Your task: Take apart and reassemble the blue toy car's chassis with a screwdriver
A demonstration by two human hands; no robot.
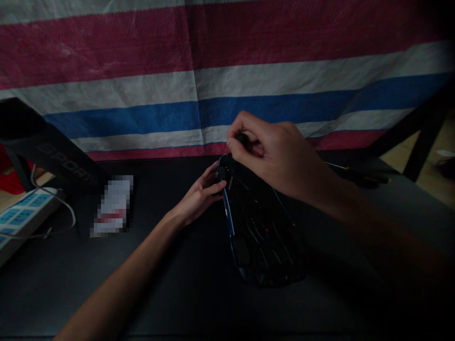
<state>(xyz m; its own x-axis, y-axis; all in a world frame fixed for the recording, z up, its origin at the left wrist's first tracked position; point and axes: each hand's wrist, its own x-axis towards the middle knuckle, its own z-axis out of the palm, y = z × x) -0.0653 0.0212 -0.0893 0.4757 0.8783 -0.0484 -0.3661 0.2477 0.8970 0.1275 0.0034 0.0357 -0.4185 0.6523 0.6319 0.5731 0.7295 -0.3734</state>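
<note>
A toy car (263,237) lies upside down on the dark tabletop, its black underside facing up and blue body showing along the left edge. My left hand (204,192) grips its far left end beside a wheel, thumb on the near side. Above that same end, my right hand (265,147) is closed in a pinch round the black handle of a screwdriver (242,138). The fingers cover much of the handle, and the dim light hides where the tip meets the car.
Another screwdriver (368,175) lies at the right, behind my forearm. On the left are a white power strip (26,222) with a cable, a black "SPORT" tube (67,156) and a pixelated white-and-red item (113,203). A striped sheet (149,118) hangs behind the table (159,293).
</note>
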